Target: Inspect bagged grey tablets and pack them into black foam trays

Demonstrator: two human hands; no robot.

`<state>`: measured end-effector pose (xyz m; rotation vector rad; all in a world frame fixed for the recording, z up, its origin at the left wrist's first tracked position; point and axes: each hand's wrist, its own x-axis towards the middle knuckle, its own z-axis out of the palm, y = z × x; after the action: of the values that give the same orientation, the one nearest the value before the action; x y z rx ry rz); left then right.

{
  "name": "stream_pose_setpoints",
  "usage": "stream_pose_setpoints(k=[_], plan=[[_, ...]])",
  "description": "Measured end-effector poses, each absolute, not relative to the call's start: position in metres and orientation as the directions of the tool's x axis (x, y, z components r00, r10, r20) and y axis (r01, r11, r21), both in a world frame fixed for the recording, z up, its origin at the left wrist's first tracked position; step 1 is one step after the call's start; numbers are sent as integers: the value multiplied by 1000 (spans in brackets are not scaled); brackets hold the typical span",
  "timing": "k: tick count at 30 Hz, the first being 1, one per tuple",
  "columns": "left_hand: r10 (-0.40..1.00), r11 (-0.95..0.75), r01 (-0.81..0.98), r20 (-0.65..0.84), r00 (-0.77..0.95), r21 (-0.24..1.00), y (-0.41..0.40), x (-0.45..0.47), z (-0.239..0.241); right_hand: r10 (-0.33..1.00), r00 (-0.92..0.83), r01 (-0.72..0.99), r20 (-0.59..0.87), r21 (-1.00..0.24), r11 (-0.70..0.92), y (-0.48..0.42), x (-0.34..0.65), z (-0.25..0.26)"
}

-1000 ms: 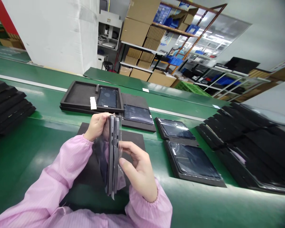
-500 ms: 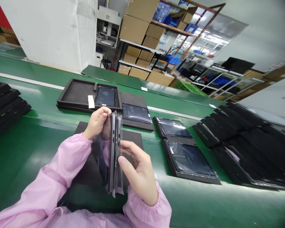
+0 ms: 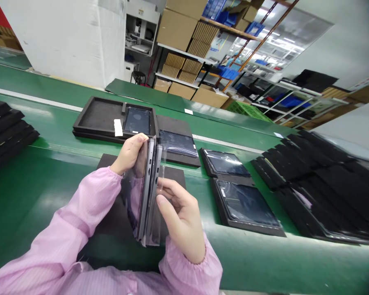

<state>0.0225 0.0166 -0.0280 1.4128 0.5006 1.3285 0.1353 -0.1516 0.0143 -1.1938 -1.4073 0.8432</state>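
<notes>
Two thin tablets [image 3: 150, 184] in clear plastic sleeves stand on edge side by side in front of me, their port edges facing up. My left hand [image 3: 130, 152] is closed on their far upper corner, thumb on top. At the right face, my right hand [image 3: 181, 215] pinches the loose clear sleeve [image 3: 155, 229] between thumb and fingers; some fingertips are hidden behind the film. Below the tablets lies a black foam pad [image 3: 109, 223] on the green bench. Behind them, a black foam tray [image 3: 100, 116] holds one tablet [image 3: 137, 120] in its right compartment.
To the right, wrapped tablets [image 3: 249, 203] rest on black foam pieces. Stacked black foam trays [image 3: 320, 184] stand at the far right, and another stack [image 3: 9, 133] at the left. A white label strip [image 3: 118, 127] lies on the tray. Shelves with cardboard boxes [image 3: 178, 32] stand behind the bench.
The two tablets have tilted slightly and shifted a little right with my hands. More clear film now stands out from the right tablet at my right fingers.
</notes>
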Motion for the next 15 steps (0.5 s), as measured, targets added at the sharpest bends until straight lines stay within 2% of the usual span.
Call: stream_pose_setpoints(k=[15], plan=[[809, -426, -341, 521, 272, 838, 21, 27, -28, 940, 132, 339, 313, -906, 254, -154, 137, 14]])
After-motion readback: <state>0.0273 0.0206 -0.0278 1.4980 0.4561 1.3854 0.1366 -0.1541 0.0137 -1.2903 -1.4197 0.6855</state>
